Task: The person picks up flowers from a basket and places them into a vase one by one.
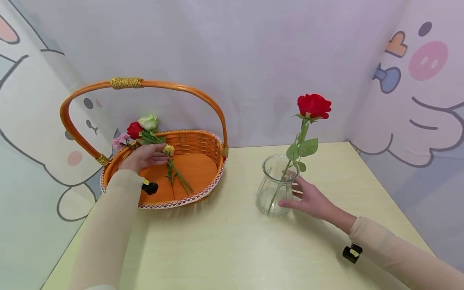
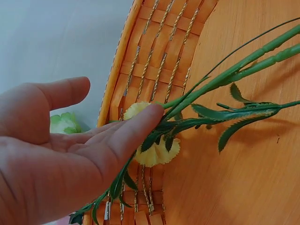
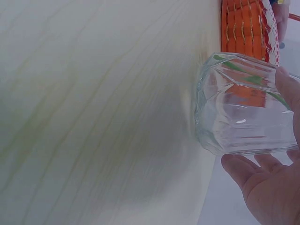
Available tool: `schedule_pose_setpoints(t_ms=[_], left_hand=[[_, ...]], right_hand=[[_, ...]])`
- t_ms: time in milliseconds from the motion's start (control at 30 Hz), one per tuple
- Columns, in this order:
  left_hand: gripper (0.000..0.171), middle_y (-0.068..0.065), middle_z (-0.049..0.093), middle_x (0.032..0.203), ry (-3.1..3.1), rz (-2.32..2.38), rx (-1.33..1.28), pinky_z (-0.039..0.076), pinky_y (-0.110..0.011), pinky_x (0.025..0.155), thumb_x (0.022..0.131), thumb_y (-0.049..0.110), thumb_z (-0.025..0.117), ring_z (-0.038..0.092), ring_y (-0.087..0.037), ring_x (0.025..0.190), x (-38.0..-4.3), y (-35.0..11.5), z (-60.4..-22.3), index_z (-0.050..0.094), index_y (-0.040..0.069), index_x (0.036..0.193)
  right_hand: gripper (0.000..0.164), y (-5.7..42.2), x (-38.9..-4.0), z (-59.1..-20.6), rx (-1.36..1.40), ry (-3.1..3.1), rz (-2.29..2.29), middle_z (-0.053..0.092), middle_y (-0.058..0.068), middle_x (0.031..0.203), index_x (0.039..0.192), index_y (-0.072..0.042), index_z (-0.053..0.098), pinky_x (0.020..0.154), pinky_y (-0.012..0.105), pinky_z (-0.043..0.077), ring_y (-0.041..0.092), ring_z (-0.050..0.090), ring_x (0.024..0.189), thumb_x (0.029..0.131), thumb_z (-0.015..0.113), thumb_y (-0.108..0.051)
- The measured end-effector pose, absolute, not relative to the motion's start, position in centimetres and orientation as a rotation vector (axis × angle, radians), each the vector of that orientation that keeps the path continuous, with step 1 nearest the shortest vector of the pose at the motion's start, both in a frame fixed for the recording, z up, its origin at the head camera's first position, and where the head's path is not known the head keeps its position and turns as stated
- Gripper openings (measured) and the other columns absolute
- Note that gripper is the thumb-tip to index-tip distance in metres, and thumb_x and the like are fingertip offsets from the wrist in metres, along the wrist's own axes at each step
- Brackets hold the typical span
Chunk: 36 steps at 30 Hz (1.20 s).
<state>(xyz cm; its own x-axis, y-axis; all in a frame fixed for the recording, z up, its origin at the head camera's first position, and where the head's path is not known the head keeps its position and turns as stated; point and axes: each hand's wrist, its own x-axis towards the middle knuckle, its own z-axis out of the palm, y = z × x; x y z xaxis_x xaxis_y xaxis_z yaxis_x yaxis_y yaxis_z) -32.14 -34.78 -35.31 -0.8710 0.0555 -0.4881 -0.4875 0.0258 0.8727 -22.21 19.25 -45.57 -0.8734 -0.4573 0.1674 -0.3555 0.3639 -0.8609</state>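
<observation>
In the head view a clear glass vase (image 1: 277, 185) stands on the table with one red rose (image 1: 313, 106) in it, its stem leaning right. My right hand (image 1: 308, 197) holds the vase from the right; in the right wrist view the thumb and the fingers lie on opposite sides of the glass vase (image 3: 243, 110). Over the basket's left part reaches my left hand (image 1: 145, 156). Its fingers are stretched out, thumb apart, with fingertips at the stems and a yellow carnation (image 2: 159, 152). That carnation's head is partly hidden behind the fingers.
An orange woven basket (image 1: 197, 161) with a tall arched handle (image 1: 188, 89) stands at the left. A red flower (image 1: 134, 130), a whitish-green flower (image 1: 148, 122) and pink blossoms (image 1: 121, 141) lie over its back left rim. Behind the table (image 1: 232, 241) hangs a printed curtain (image 1: 253, 72).
</observation>
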Motion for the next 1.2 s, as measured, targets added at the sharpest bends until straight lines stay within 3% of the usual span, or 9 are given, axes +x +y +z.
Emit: schedule_pose_setpoints(t_ms=[333, 600, 667, 733, 800, 900, 967, 1033, 1200], left_hand=[[0.067, -0.02, 0.016, 0.166, 1.897, 1.914, -0.472, 0.034, -0.037, 0.116, 0.111, 0.03, 0.042, 0.029, -0.031, 0.149, -32.3, -34.9, -35.7, 0.007, 0.007, 0.163], [0.07, -0.023, 0.02, 0.164, 1.953, 1.834, -0.495, 0.036, -0.036, 0.114, 0.109, 0.032, 0.046, 0.031, -0.034, 0.147, -32.5, -34.5, -35.8, 0.011, 0.002, 0.162], [0.069, -0.024, 0.027, 0.16, 1.963, 1.816, -0.501, 0.04, -0.036, 0.111, 0.109, 0.031, 0.048, 0.038, -0.033, 0.143, -32.6, -34.4, -35.9, 0.014, 0.001, 0.161], [0.063, -0.022, 0.044, 0.147, 1.973, 1.802, -0.5, 0.043, -0.035, 0.108, 0.109, 0.029, 0.049, 0.048, -0.03, 0.135, -32.7, -34.4, -35.9, 0.024, 0.001, 0.159], [0.048, -0.015, 0.06, 0.126, 1.989, 1.795, -0.491, 0.047, -0.035, 0.105, 0.108, 0.027, 0.051, 0.059, -0.025, 0.121, -32.7, -34.5, -35.9, 0.041, 0.003, 0.148], [0.021, -0.003, 0.069, 0.096, 2.019, 1.799, -0.47, 0.052, -0.033, 0.099, 0.107, 0.024, 0.054, 0.068, -0.018, 0.098, -32.7, -34.6, -35.8, 0.064, 0.008, 0.114], [0.022, -0.001, 0.071, 0.089, 2.025, 1.814, -0.443, 0.054, -0.033, 0.096, 0.107, 0.022, 0.055, 0.07, -0.016, 0.089, -32.6, -34.7, -35.6, 0.07, 0.013, 0.094], [0.027, 0.0, 0.072, 0.087, 2.029, 1.836, -0.416, 0.055, -0.033, 0.095, 0.106, 0.02, 0.056, 0.071, -0.015, 0.086, -32.5, -34.7, -35.4, 0.073, 0.015, 0.087], [0.017, -0.001, 0.073, 0.09, 1.963, 1.959, -0.324, 0.047, -0.038, 0.104, 0.107, 0.016, 0.052, 0.073, -0.016, 0.087, -32.1, -34.2, -34.8, 0.061, 0.006, 0.118]], right_hand=[[0.089, 19.1, -22.3, -45.4, -0.765, 2.514, -1.552, 0.045, 0.021, 0.151, 0.152, -0.01, 0.037, 0.1, 0.054, 0.05, 0.049, 0.051, 0.13, 0.082, 0.088, -0.024], [0.088, 19.1, -22.3, -45.5, -0.77, 2.507, -1.544, 0.043, 0.022, 0.152, 0.152, -0.012, 0.036, 0.1, 0.055, 0.05, 0.05, 0.05, 0.13, 0.082, 0.087, -0.024], [0.089, 19.1, -22.3, -45.5, -0.77, 2.507, -1.542, 0.042, 0.023, 0.153, 0.153, -0.01, 0.036, 0.1, 0.055, 0.05, 0.05, 0.05, 0.131, 0.082, 0.088, -0.025], [0.09, 19.1, -22.3, -45.6, -0.766, 2.511, -1.534, 0.042, 0.022, 0.153, 0.153, -0.01, 0.036, 0.1, 0.055, 0.05, 0.05, 0.05, 0.131, 0.082, 0.088, -0.026], [0.091, 19.1, -22.3, -45.6, -0.758, 2.511, -1.533, 0.042, 0.02, 0.153, 0.153, -0.009, 0.035, 0.101, 0.054, 0.05, 0.049, 0.05, 0.131, 0.081, 0.088, -0.026], [0.09, 19.1, -22.3, -45.5, -0.758, 2.51, -1.537, 0.043, 0.02, 0.152, 0.153, -0.009, 0.036, 0.101, 0.053, 0.05, 0.049, 0.05, 0.131, 0.081, 0.088, -0.026], [0.089, 19.1, -22.3, -45.5, -0.757, 2.503, -1.547, 0.043, 0.02, 0.152, 0.152, -0.01, 0.037, 0.101, 0.054, 0.05, 0.049, 0.05, 0.131, 0.082, 0.088, -0.025], [0.087, 19.2, -22.3, -45.5, -0.756, 2.497, -1.554, 0.043, 0.021, 0.152, 0.152, -0.01, 0.037, 0.1, 0.055, 0.05, 0.05, 0.05, 0.131, 0.082, 0.087, -0.024], [0.086, 19.3, -22.2, -45.5, -0.753, 2.485, -1.568, 0.043, 0.022, 0.152, 0.151, -0.012, 0.038, 0.101, 0.055, 0.05, 0.05, 0.05, 0.131, 0.082, 0.088, -0.024]])
